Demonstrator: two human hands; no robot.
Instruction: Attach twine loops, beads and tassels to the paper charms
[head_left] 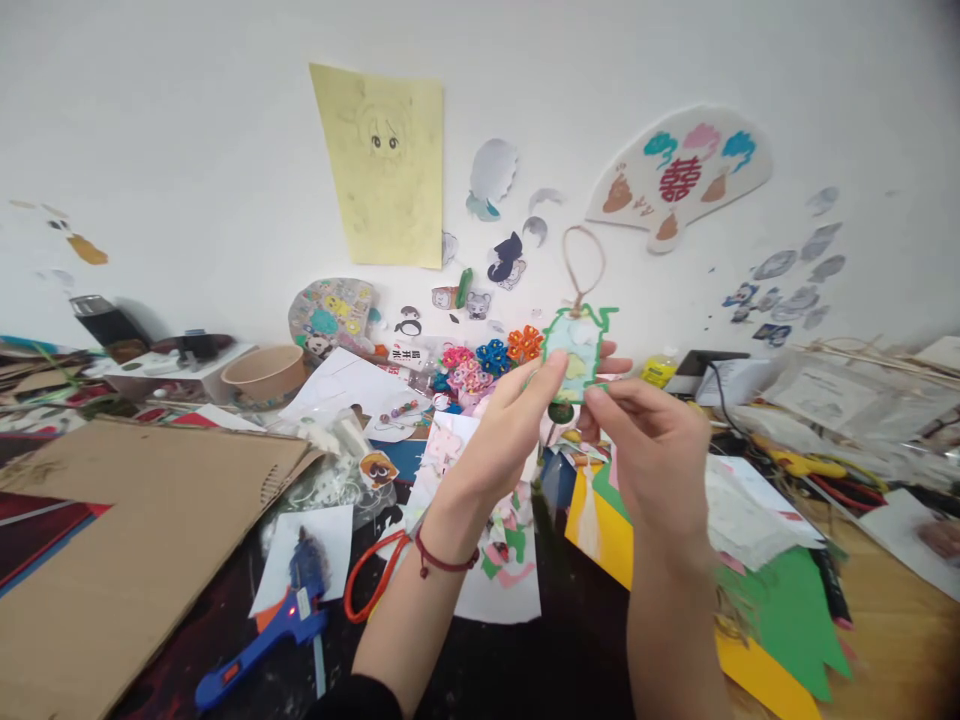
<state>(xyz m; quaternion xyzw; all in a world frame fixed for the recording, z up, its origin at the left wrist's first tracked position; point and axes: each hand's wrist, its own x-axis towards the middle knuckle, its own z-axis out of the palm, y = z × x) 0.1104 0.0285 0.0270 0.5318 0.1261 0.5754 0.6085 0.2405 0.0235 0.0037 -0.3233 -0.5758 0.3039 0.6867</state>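
Note:
A pale blue paper tag [589, 345] with a green border and a looped cord [583, 262] at its top is held up above the cluttered table. My left hand [517, 420] grips it from the left, thumb across its front and fingers behind. At its lower right corner, my right hand [656, 445] pinches the green edge between thumb and finger. A dark green round piece [561, 411] shows just below the tag; whether it is attached I cannot tell. Below my hands lies a white sheet [499, 600] strewn with pink and green paper scraps.
A blue glue gun [289, 625] with a lit red light lies front left, beside red-orange scissors handles [375, 578]. Flat cardboard [165, 530] covers the left. Green paper [787, 610] and yellow-handled pliers [806, 465] lie right. Small craft flowers [491, 358] stand behind, near the wall.

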